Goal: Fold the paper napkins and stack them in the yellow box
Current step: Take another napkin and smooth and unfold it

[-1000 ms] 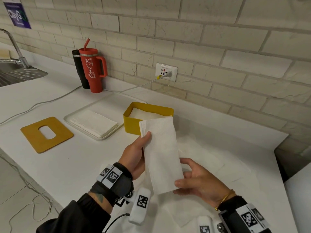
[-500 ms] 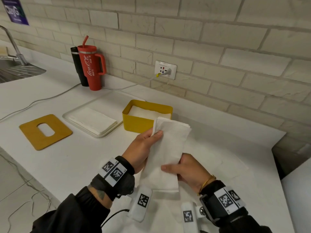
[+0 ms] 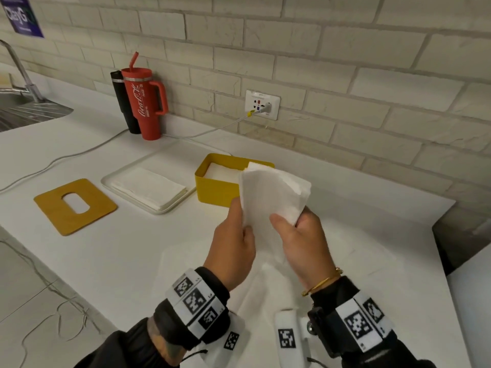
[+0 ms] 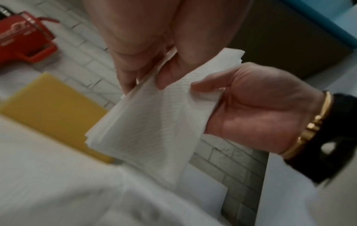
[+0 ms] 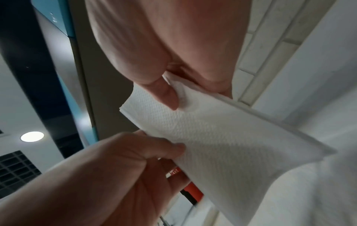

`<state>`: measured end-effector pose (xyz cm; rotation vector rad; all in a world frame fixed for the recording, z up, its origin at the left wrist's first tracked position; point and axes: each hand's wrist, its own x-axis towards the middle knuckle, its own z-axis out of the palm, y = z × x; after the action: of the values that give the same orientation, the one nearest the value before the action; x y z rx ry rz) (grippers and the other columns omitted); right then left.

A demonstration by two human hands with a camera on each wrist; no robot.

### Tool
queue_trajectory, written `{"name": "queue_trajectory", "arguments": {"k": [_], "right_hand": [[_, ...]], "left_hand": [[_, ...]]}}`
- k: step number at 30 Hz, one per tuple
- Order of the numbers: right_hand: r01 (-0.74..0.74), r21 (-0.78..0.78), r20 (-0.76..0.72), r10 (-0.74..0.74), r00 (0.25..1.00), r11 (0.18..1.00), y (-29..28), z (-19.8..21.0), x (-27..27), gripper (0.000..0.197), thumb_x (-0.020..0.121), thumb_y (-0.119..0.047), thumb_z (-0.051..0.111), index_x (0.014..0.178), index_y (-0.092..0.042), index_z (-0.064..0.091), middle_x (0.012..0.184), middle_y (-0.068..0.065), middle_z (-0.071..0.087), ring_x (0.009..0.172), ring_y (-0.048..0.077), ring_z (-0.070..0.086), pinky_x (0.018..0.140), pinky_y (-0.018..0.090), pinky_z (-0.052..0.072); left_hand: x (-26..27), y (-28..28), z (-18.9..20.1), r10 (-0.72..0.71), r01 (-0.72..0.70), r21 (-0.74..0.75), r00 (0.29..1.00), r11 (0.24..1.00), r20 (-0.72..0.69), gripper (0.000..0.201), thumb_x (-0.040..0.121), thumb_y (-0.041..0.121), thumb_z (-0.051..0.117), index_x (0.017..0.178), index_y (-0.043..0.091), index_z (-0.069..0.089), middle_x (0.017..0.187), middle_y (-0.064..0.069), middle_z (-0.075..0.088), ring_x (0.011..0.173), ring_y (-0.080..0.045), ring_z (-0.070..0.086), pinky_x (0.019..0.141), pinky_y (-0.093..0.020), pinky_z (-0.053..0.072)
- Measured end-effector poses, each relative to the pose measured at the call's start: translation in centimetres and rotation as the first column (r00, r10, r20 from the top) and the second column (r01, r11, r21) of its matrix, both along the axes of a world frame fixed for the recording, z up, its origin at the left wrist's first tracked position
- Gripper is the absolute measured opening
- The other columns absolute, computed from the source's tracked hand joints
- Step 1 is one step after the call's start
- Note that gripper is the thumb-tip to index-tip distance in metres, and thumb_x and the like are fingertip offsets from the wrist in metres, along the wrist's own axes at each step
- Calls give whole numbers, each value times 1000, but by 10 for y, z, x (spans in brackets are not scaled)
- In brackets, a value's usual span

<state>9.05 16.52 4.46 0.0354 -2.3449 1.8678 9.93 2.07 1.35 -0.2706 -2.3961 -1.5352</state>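
Both hands hold one folded white napkin (image 3: pixel 272 193) in the air just in front of the yellow box (image 3: pixel 216 189). My left hand (image 3: pixel 236 237) pinches its lower left edge. My right hand (image 3: pixel 297 235) pinches its lower right corner between thumb and fingers. The left wrist view shows the napkin (image 4: pixel 154 119) doubled over, several layers thick, with the box (image 4: pixel 52 110) behind it. From the right wrist the napkin (image 5: pixel 208 137) runs between the two hands. Folded napkins (image 3: pixel 223 171) lie inside the box. A spread white sheet (image 3: pixel 265 285) lies on the counter under my wrists.
A white tray (image 3: pixel 111 183) with a flat napkin stack (image 3: pixel 148 188) sits left of the box. A yellow lid with an oval slot (image 3: pixel 74 205) lies further left. A red tumbler (image 3: pixel 144 102) and a black bottle (image 3: pixel 121 102) stand by the wall. A cable (image 3: pixel 79 152) crosses the counter; a sink (image 3: pixel 24 112) is far left.
The long napkin strip has been folded over into a shorter, thicker piece. My right hand rose from its lower end to meet the left, and both moved toward the box.
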Motion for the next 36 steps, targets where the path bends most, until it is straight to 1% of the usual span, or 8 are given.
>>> {"name": "queue_trajectory", "arguments": {"k": [4, 10, 13, 17, 20, 23, 28, 36], "right_hand": [[-10, 147, 211, -21, 977, 989, -4, -21, 8, 14, 91, -21, 69, 103, -13, 68, 94, 6, 72, 91, 25, 69, 86, 47, 59], [1, 65, 44, -4, 999, 998, 22, 6, 10, 15, 86, -25, 77, 100, -20, 74, 91, -4, 77, 88, 12, 72, 81, 35, 59], [-9, 179, 186, -25, 982, 984, 28, -13, 15, 18, 82, -28, 80, 96, -18, 74, 89, -2, 77, 86, 15, 73, 84, 43, 60], [-129, 324, 293, 31, 956, 937, 39, -21, 15, 34, 80, -42, 79, 105, -20, 71, 95, -3, 74, 88, 15, 71, 82, 40, 60], [-295, 472, 321, 149, 935, 831, 47, 7, 17, 29, 85, -39, 75, 109, -25, 67, 99, -6, 72, 88, 11, 69, 75, 28, 56], [-410, 586, 370, 220, 903, 699, 56, 23, 20, 22, 82, -32, 77, 101, -30, 66, 90, -10, 70, 78, 2, 66, 63, 15, 48], [-299, 653, 274, 151, 950, 696, 94, 27, 32, 15, 83, -15, 74, 85, -28, 66, 83, -10, 69, 76, 5, 65, 66, 16, 50], [-333, 862, 358, 7, 934, 382, 83, 0, 34, 32, 93, -18, 52, 120, -32, 62, 115, -6, 60, 106, 18, 61, 75, 22, 39]], "left_hand": [[5, -2, -11, -69, 84, -81, 982, 993, 173, 45, 101, 4, 45, 142, 21, 35, 97, 16, 56, 86, 0, 62, 64, -5, 43], [11, 1, 7, -160, 161, 39, 987, 986, -23, 49, 104, 5, 46, 133, 41, 29, 111, 17, 62, 98, 2, 64, 75, -8, 49], [13, 7, -11, -251, 252, 8, 961, 968, 114, 53, 103, 8, 52, 134, 40, 25, 117, 15, 60, 110, -9, 65, 80, -7, 48], [3, 0, 6, -279, 267, 125, 956, 956, 90, 80, 84, 39, 78, 145, 38, 28, 127, 8, 62, 117, -12, 65, 93, -28, 56], [-15, -14, 52, -303, 300, 71, 953, 951, 29, 77, 78, 22, 88, 140, 35, 45, 105, -1, 72, 98, -14, 70, 89, -32, 58], [-27, -24, 79, -349, 362, -129, 931, 923, 109, 30, 80, 10, 85, 106, 21, 74, 85, -1, 75, 81, -18, 71, 81, -39, 59], [-23, -43, 35, -323, 314, 78, 934, 946, 154, 20, 71, 26, 82, 83, 11, 77, 85, -7, 77, 78, -15, 71, 79, -32, 57], [-24, -38, -25, -241, 306, -386, 948, 870, 208, 17, 83, 18, 83, 84, 34, 75, 76, 18, 69, 78, 9, 61, 69, -9, 42]]}}
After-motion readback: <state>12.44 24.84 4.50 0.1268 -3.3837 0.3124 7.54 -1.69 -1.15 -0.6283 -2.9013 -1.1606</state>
